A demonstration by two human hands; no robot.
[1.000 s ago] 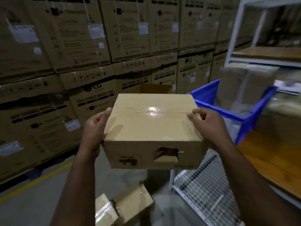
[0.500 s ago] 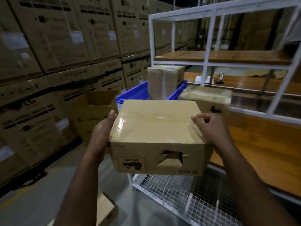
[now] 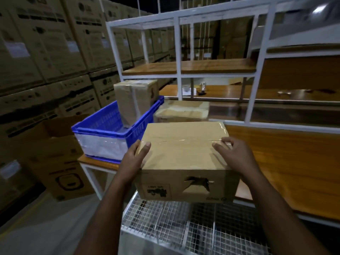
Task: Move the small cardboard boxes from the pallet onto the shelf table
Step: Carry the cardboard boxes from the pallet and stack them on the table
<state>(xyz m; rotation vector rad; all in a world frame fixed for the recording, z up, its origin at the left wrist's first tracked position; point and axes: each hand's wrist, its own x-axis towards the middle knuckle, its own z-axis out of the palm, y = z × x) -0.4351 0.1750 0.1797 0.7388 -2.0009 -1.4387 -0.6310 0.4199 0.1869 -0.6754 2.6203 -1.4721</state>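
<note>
Both hands carry one small cardboard box [image 3: 184, 155] between them: my left hand [image 3: 135, 161] presses flat against its left side with the thumb lying over the top edge, and my right hand [image 3: 234, 156] curls over the right top corner, fingertips on the glossy tape seam. I hold the box in the air, its torn handle hole facing me, above the near edge of the wooden shelf table [image 3: 287, 168] and over the white wire-mesh rack [image 3: 176, 227] that sits below me. I judge this to be the carrying step, almost at its end; the box is not yet set down. Next I need to push it forward past the table's front edge and lower it flat on the wood. Open room lies to the right of the box, where the tabletop is bare as far as I can see. To the left the blue plastic crate [image 3: 110, 129] stands near, with a tall taped box [image 3: 135, 100] inside it, and a flat taped box [image 3: 182, 110] lies just beyond mine, so I have little room to slide straight back. The white shelf frame [image 3: 179, 57] rises behind, its uprights well apart from my hands. Stacked appliance cartons [image 3: 46, 57] wall the aisle on my left.
</note>
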